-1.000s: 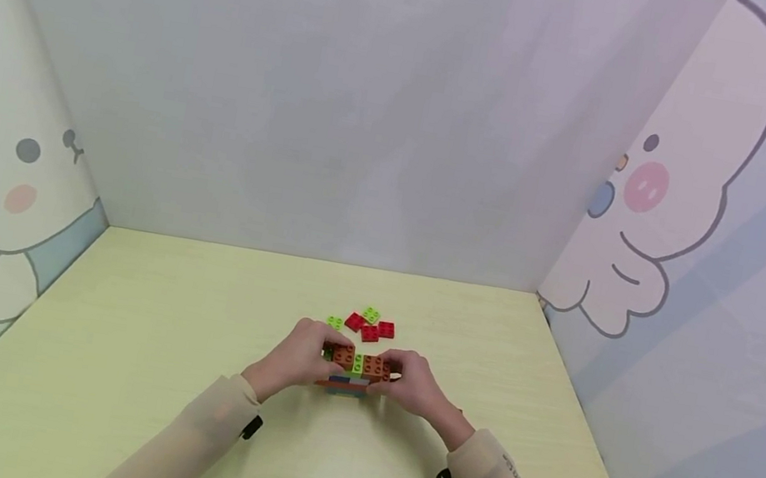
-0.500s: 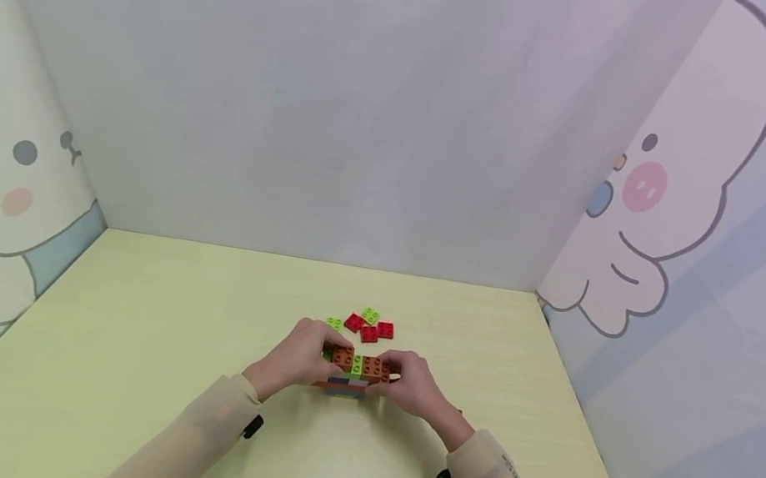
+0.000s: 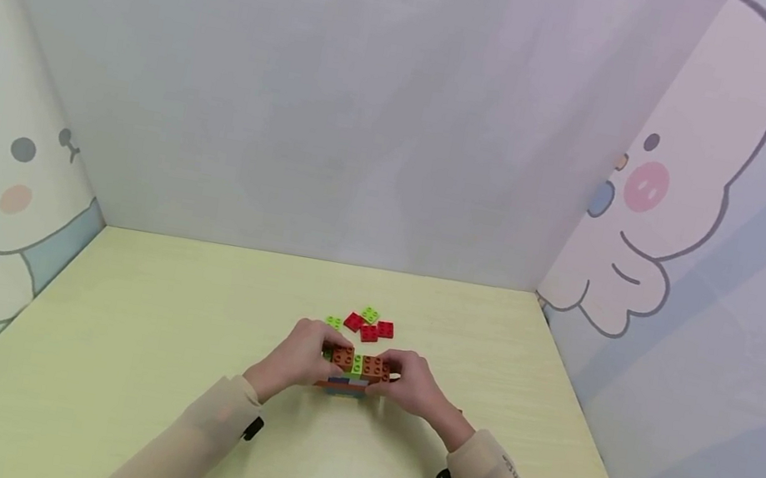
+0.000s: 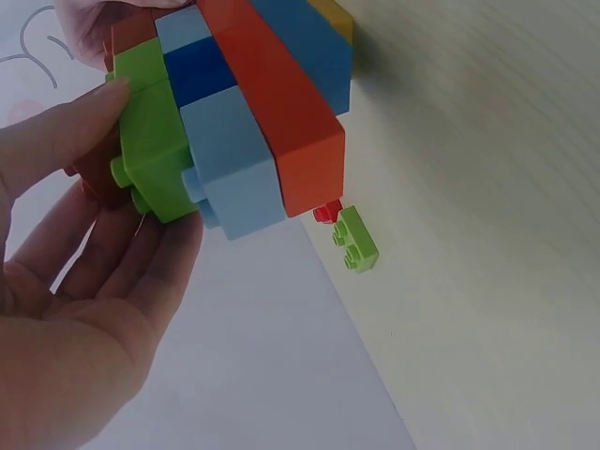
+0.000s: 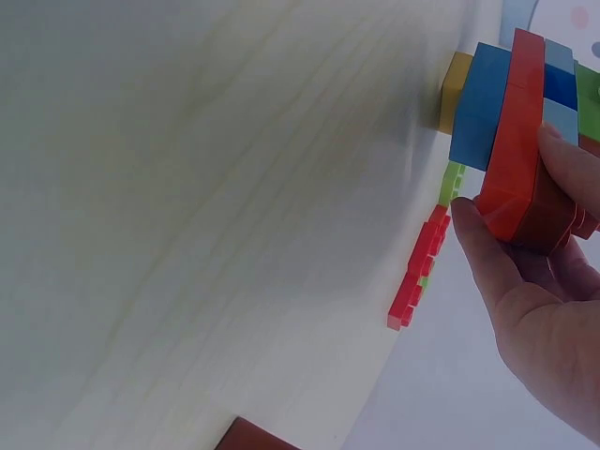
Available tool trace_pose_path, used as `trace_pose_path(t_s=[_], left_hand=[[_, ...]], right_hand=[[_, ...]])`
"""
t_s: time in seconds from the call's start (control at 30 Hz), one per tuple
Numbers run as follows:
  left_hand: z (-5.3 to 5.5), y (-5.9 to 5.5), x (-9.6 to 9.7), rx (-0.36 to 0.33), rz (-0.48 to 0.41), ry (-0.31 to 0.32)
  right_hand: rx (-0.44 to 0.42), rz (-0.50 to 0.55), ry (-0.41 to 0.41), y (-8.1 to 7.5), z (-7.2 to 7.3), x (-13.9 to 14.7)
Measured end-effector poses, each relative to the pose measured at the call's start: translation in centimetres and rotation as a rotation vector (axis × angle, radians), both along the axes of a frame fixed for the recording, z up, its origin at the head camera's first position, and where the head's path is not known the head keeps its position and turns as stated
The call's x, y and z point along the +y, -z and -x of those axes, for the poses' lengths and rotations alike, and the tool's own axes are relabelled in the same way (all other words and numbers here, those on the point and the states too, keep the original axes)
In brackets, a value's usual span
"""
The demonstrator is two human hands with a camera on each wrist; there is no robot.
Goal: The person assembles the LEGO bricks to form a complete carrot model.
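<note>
Both hands hold a stack of toy building bricks (image 3: 357,366) at the table's middle. From yellow at the bottom it runs through blue, red-orange, light and dark blue, and lime green to brown on top. My left hand (image 3: 298,356) grips the left end; in the left wrist view its thumb presses a lime green brick (image 4: 155,141), with the other fingers behind the brown one (image 4: 105,173). The right hand (image 3: 414,384) clasps the opposite end, its thumb and fingers around the red-orange brick (image 5: 516,155) and the brown one beside it, as the right wrist view shows.
Just behind the stack lie loose flat bricks, three red (image 3: 369,334) and two lime green (image 3: 370,315). A brown brick (image 5: 255,437) rests on the table by the right wrist. A pale wall (image 3: 339,139) rises at the table's back edge, with printed panels at both sides.
</note>
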State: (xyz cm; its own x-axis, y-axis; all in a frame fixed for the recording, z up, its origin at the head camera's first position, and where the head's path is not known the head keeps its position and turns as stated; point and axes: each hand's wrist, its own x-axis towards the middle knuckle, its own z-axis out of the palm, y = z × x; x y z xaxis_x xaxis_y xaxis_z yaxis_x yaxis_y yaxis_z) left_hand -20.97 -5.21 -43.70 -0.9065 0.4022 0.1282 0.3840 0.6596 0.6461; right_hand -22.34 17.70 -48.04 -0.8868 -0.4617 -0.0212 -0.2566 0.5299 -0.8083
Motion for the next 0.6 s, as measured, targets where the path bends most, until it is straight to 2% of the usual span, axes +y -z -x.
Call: trace_pose_path(t_s=[0.33, 0.6], left_hand=[[-0.3, 0.1, -0.1, -0.032, -0.033, -0.012], [-0.1, 1.0, -0.3, -0.059, -0.050, -0.046]], right_hand=[[0.005, 0.002, 0.002, 0.1, -0.1, 0.1], [0.016, 0.011, -0.002, -0.1, -0.2, 0.0]])
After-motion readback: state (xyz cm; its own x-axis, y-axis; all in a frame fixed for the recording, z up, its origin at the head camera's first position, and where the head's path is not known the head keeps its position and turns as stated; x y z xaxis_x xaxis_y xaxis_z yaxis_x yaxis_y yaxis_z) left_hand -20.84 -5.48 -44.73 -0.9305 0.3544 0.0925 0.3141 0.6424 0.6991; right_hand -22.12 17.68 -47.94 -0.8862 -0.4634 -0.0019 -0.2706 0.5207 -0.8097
